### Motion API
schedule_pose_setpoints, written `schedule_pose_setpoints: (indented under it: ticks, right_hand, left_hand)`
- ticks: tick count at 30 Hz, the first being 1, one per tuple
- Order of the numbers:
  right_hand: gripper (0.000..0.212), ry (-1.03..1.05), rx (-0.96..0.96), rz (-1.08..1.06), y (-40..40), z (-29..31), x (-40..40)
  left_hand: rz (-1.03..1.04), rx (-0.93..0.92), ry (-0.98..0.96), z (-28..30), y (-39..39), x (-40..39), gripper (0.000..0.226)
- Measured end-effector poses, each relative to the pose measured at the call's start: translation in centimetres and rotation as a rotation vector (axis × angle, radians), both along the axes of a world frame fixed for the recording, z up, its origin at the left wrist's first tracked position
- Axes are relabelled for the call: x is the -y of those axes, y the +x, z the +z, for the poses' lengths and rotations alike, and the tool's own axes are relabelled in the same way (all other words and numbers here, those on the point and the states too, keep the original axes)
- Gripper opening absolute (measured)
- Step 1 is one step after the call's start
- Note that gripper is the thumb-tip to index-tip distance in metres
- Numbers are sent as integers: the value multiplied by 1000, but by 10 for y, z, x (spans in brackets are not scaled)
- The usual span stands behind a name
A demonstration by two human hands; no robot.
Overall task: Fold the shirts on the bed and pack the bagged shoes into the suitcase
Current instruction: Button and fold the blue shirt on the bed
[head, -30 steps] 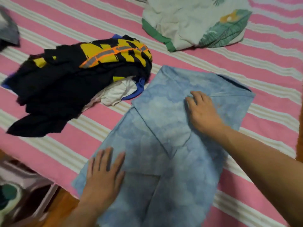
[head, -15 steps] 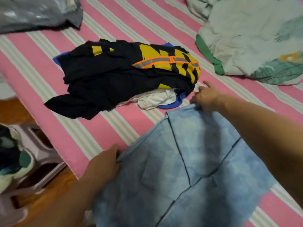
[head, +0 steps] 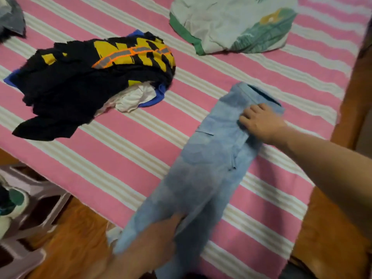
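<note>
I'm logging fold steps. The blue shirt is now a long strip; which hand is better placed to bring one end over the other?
Probably the left hand: it grips the near end of the blue shirt, overhanging the bed's edge, while the right hand anchors the collar end.

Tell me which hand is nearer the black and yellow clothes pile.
Right. The right hand presses the blue shirt at its far end, closer to the pile; the left hand holds the near end.

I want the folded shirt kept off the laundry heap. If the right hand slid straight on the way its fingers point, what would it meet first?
Probably bare striped bedsheet beyond the blue shirt; the right hand points toward the dark clothes pile, farther along.
</note>
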State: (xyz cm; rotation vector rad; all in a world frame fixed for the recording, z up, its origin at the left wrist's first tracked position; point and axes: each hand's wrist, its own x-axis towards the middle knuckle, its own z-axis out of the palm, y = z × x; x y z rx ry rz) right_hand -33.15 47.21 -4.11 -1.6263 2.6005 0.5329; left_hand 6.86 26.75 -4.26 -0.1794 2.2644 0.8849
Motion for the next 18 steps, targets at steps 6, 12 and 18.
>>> schedule_pose_setpoints:
  ticks: [6, 12, 18]
  right_hand:
    - [65, -179, 500, -797, 51, -49, -34]
    - [46, -782, 670, -1343, 36, -45, -34]
    - [36, -1161, 858, -1582, -4, -62, 7]
  left_hand:
    - [-213, 2, -208, -59, -6, -36, 65]
    - [-159, -671, -214, -48, -83, -28, 22]
    - [-325, -649, -407, -80, -175, -34, 56]
